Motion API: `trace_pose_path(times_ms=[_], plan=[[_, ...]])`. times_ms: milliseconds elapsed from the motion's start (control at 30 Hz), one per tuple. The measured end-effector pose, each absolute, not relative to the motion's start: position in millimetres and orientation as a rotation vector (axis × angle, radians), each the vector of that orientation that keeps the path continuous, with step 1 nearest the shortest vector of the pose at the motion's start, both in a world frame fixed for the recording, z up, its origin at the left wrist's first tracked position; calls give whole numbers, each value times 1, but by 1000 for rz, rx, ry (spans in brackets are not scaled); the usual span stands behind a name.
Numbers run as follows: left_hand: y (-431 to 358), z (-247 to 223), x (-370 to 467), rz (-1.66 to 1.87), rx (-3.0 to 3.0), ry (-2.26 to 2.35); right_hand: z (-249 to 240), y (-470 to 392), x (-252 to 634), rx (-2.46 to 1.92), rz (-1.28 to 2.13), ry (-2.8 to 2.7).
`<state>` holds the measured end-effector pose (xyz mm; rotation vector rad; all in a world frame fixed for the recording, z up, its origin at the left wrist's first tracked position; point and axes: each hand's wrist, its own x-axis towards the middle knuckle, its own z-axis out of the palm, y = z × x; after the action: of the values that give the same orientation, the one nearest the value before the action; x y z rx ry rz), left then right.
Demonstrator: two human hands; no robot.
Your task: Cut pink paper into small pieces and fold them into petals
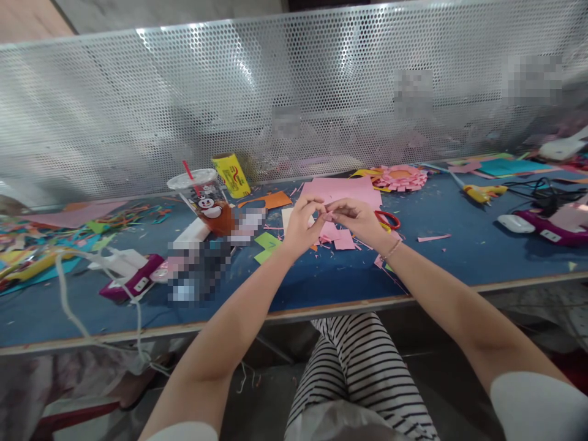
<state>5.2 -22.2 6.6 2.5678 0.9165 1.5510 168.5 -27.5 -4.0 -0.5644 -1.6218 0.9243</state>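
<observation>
My left hand and my right hand meet at the fingertips over the table. Between them they pinch a small piece of pink paper, mostly covered by the fingers. Under and behind the hands lies a large pink sheet. Cut pink paper squares and thin strips are scattered just below the fingers. Scissors with red handles rest beside my right hand, partly hidden by it. Green paper pieces lie to the left of my left hand.
A lidded drink cup with a red straw stands at left, near a yellow packet. Purple power strips with cords sit on both sides. A pink paper rosette and a yellow glue gun lie toward the perforated metal screen.
</observation>
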Motion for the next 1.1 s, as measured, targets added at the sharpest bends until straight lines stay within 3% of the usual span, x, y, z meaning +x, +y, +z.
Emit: trace_pose_path(times_ms=[600, 1100], plan=[[-19, 4, 7, 1697, 2473, 916, -6, -22, 168, -566, 899, -1592], [-18, 3, 10, 1475, 1887, 705, -2, -26, 169, -590, 764, -1661]])
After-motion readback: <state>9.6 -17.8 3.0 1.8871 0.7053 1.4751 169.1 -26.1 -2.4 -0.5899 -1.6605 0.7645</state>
